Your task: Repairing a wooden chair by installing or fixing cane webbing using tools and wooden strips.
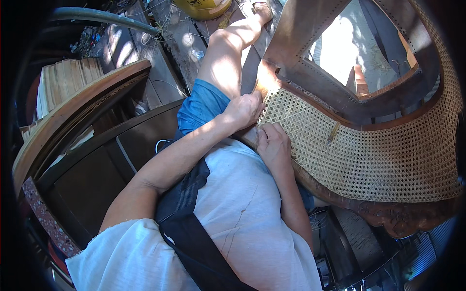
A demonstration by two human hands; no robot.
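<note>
A wooden chair frame (335, 107) with a woven cane panel (369, 160) leans across my lap on the right. Along the panel's left edge, my left hand (245, 110) is closed in a pinch near the frame's corner. Just below it, my right hand (275, 145) is curled at the same edge, its fingers bent against the cane and the wood. Whatever lies between the fingers of either hand is too small or hidden to make out. A thin light-coloured peg or strip (333, 132) stands against the weave by the inner rail.
The chair's square seat opening faces away from me, and its carved rail (412, 216) lies at the lower right. On my left stand a dark wooden panel (92, 160) and a curved wooden piece (82, 114). A yellow bucket (206, 8) sits on the plank floor (182, 46) ahead.
</note>
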